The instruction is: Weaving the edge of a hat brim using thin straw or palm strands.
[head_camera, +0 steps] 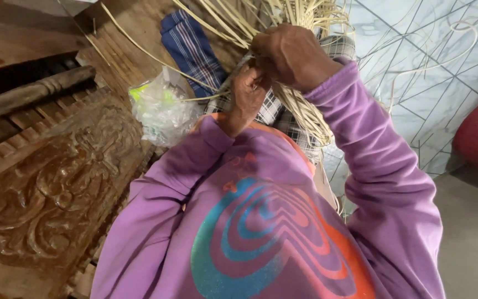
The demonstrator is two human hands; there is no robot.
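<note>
Both hands clamp one bundle of pale cane strips (pixel 305 111) over the lap: right hand (pixel 291 55) fisted around its top to keep strands gathered, left hand (pixel 248 91) just below, pinching one. Loose ends fan beyond; a plastic bag (pixel 161 108) lies left.

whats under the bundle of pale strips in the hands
Under the strips lies checked cloth over the lap, beside tiled floor. The left hand and right hand grip them and cover where the strips meet. The lap itself is hidden.
</note>
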